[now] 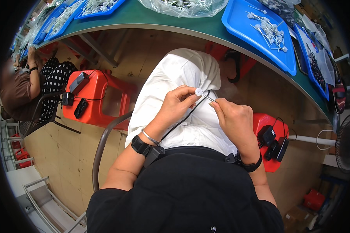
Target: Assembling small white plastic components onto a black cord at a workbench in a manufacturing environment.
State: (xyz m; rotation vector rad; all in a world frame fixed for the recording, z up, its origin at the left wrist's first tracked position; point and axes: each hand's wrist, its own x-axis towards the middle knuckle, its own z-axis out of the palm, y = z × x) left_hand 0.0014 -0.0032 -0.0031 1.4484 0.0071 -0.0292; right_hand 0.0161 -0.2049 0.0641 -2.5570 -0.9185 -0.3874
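Note:
Above my lap, my left hand (174,105) pinches a small part with a round white plastic head (199,92) between thumb and fingers. A thin metal rod (209,98) runs from the head toward my right hand (236,118), whose thumb and fingers are closed on the rod's other end. Whether head and rod are one piece I cannot tell. Behind them, a black cord (185,119) lies across the white trousers (171,77).
On the green table (124,16) a blue tray (234,24) holds several white-headed parts with thin stems, beside a clear plastic bag (182,11). Red stools (112,83) with black devices stand at both sides. A person (29,83) sits at left; a fan (345,143) stands at right.

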